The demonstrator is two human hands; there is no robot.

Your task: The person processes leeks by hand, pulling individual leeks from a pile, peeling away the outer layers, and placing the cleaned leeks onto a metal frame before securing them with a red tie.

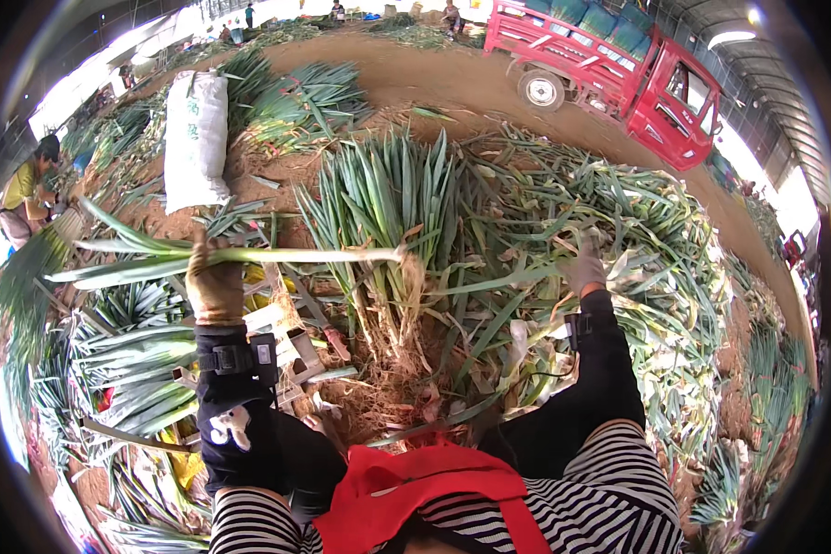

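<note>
My left hand (216, 288), in a tan work glove, is closed around a long green onion (314, 256). The stalk lies nearly level, its green leaves toward the left and its brown, shaggy roots toward the right. My right hand (584, 265), also gloved, is out to the right, somewhat blurred, at the end of a long green leaf (503, 280); its fingers appear closed on it. That leaf stretches back toward the onion's root end. Beyond and below the held onion, a thick bunch of green onions (388, 203) stands upright, roots down.
Stripped leaves (637, 277) pile up on the right. Cleaned onions (138, 351) lie on the left beside a metal frame (297, 355). A white sack (196, 138) stands behind them. A person (30, 194) works at far left. A red truck (609, 69) stands at the back right.
</note>
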